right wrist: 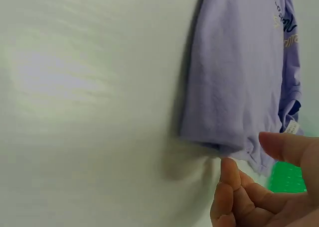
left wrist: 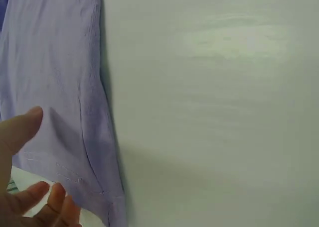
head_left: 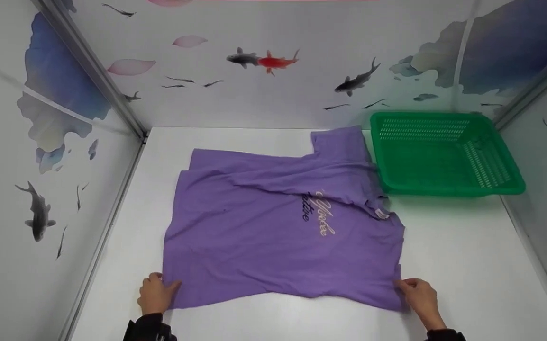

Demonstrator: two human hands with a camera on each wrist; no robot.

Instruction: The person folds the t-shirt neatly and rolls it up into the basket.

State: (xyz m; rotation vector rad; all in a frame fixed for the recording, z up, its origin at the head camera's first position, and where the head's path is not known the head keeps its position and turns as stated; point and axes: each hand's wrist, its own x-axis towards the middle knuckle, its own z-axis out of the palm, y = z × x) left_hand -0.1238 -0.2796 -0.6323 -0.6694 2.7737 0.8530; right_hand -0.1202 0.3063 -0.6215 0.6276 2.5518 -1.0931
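Purple T-shirt (head_left: 254,241) looks soft, light, limp; best held at 2 points: hem corner (head_left: 183,297), sleeve edge (head_left: 393,299). Left hand (head_left: 154,294) wide at hem; right hand (head_left: 420,299) narrowly parted at sleeve.

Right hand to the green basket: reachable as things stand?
Probably yes. The right hand is at the right edge of the purple shirt, and only white tabletop shows between it and the green basket; a forward reach looks unobstructed.

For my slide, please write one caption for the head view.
A purple shirt lies between the left hand and right hand, beside a green basket.
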